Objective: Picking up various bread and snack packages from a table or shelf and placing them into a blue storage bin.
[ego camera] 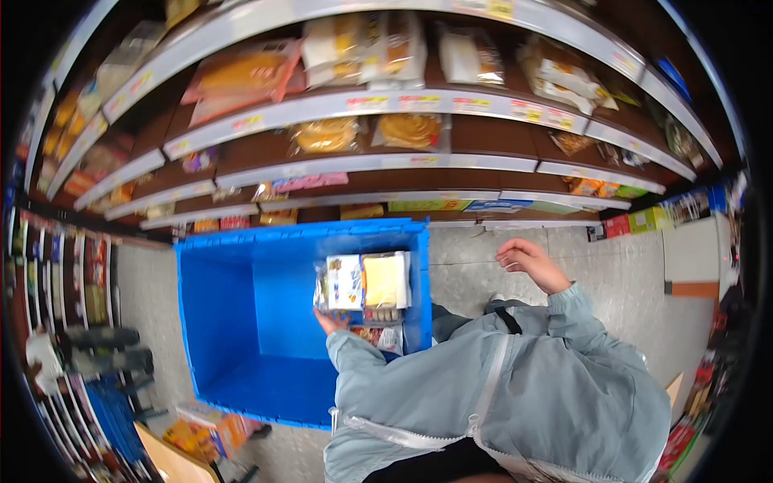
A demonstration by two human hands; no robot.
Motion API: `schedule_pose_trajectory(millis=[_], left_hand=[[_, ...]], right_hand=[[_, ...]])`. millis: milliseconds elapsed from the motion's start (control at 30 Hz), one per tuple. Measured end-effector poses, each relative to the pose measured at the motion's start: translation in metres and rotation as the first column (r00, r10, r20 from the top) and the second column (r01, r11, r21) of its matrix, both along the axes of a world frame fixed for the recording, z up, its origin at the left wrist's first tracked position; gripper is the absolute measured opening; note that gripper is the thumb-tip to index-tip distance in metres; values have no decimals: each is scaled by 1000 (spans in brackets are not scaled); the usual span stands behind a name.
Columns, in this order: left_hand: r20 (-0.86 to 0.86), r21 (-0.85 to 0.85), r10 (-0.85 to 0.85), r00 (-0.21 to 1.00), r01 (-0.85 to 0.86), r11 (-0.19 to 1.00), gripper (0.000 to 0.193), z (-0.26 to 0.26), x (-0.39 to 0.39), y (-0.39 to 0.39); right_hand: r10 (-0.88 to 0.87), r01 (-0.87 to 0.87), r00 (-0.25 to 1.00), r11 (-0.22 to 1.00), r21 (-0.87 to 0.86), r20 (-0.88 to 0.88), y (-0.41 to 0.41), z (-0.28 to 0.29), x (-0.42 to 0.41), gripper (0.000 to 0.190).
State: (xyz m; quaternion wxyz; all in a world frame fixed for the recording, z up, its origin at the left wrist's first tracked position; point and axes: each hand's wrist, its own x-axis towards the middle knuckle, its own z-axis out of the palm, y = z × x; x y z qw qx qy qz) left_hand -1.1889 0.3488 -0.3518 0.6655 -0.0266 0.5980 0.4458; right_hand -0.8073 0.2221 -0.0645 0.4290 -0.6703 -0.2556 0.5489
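A large blue plastic tote [305, 232] stands in front of the shelves. My left hand [331, 321] reaches into it, at the lower left edge of several packaged foods; fingers are partly hidden, so whether it grips a pack is unclear. Under or beside it lie a white printed pack [345, 282], a pack with a pale yellow face [383, 279], a clear pack of small round items [383, 315] and a plastic bag of food [386, 339]. My right hand [528, 261] hovers over the grey floor right of the tote, fingers loosely curled, holding nothing.
Store shelves [386, 99] with bagged bread-like foods curve across the top. Colourful cartons [617, 225] and a white cabinet [691, 250] stand at the right. At the lower left are boxes of orange packs [226, 431], a wooden panel [172, 453] and another person [45, 362].
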Motion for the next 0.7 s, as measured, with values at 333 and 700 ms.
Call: schedule_pose_trajectory(millis=[333, 700], left_hand=[[-94, 161, 248, 964, -231, 959, 58, 15, 7, -16], [-344, 662, 45, 938, 208, 720, 31, 249, 59, 25]], right_hand=[[75, -75, 997, 997, 32, 14, -31, -6, 34, 17], [120, -112, 991, 987, 111, -65, -37, -8, 88, 18]])
